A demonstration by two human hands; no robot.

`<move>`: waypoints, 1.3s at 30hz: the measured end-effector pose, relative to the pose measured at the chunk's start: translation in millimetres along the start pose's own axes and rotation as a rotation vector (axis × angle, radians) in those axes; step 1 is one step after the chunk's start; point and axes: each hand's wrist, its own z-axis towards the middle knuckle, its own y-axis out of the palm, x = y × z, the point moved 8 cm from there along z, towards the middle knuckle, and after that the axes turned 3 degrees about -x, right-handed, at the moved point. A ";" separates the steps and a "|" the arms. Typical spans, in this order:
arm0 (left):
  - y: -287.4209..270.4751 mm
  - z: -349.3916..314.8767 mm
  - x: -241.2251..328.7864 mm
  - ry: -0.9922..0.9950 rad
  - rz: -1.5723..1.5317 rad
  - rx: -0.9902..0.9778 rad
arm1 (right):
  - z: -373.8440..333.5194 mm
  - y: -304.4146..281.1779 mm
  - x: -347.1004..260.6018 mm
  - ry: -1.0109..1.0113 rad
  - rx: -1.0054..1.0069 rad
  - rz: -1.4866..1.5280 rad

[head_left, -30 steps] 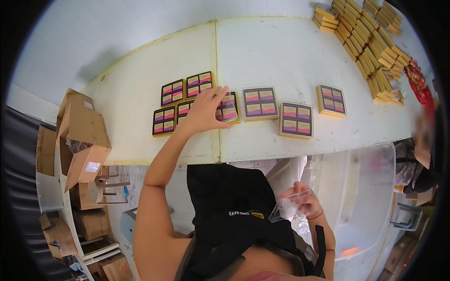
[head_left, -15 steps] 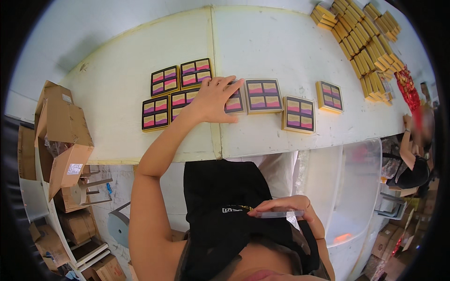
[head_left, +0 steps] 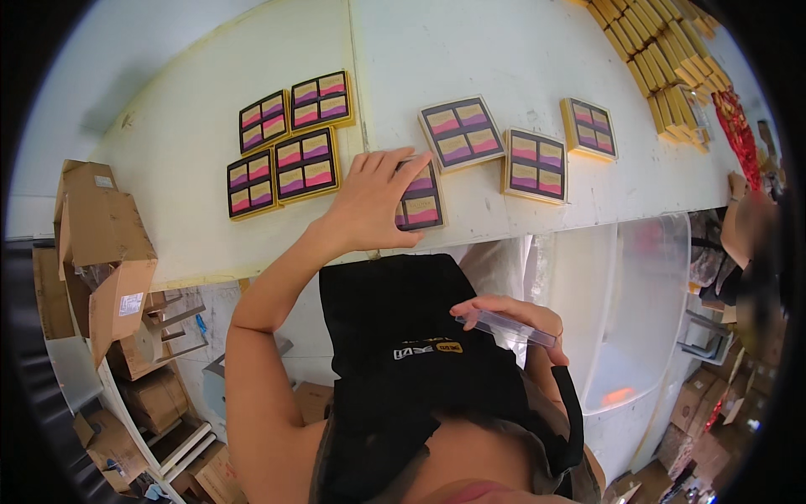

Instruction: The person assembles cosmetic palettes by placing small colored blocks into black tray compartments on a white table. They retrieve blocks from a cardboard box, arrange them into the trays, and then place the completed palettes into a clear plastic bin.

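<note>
While four square colour palettes (head_left: 284,149) sat grouped on the left part of the white table (head_left: 193,227), the left hand (head_left: 374,202) lay stretched forward with its fingers spread flat over a fifth palette (head_left: 421,200) at the table's near edge. That palette was touching the hand, partly hidden beneath it, its right half showing past the fingertips. It was almost square, so no long axis stood out; it lay slightly turned against the edge. Further right, three more palettes (head_left: 535,164) lay apart in a loose row. The right hand (head_left: 512,323) was well back from the table, close to the body, fingers curled around a clear flat plastic piece (head_left: 506,326). The left hand was plainly the nearer one.
</note>
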 end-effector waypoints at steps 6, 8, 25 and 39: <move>1.4 -16.0 -5.5 -0.083 0.078 0.095 | 9.8 -29.0 -5.2 0.133 0.302 -0.132; -1.5 -24.4 -3.4 -0.077 0.071 0.166 | 2.7 -48.6 -0.8 0.177 0.546 -0.109; 32.4 -95.6 -26.7 -0.473 -0.988 0.779 | 119.3 -65.9 -23.9 0.174 0.477 -0.757; 3.4 -119.6 -49.9 -0.445 -0.321 0.946 | 290.0 -87.9 -56.5 0.139 0.362 -1.738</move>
